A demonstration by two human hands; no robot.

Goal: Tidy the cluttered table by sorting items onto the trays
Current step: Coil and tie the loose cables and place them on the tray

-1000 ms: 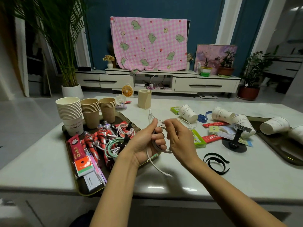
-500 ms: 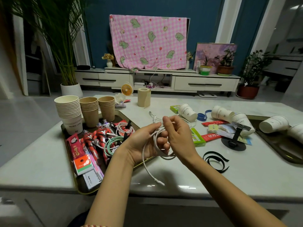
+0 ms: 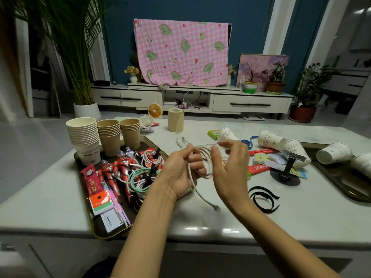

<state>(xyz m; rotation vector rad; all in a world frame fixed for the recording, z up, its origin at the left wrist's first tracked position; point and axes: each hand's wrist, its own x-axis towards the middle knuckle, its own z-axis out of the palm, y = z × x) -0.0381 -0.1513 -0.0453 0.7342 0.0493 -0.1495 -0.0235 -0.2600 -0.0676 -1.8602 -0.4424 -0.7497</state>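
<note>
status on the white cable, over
Left hand grips white cable coil, tail dangling. Right hand blurred at loops, grip unclear. Not on tray yet.

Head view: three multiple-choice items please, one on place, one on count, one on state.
1. Where does the black strap lie?
A. On the right-hand tray
B. On the bare table
C. Inside a cup

2. How many upright cup stacks stand at the far end of the left tray?
A. One
B. Two
C. Three

3. What state is the white cable in?
A. Looped in the left hand, one end hanging
B. Flat on the table
C. Tied up inside a cup

Key: 1 B, it rests on the tabletop and on no tray. 2 C, one white stack and two brown. 3 A, the left fingers curl around the loops.
</note>
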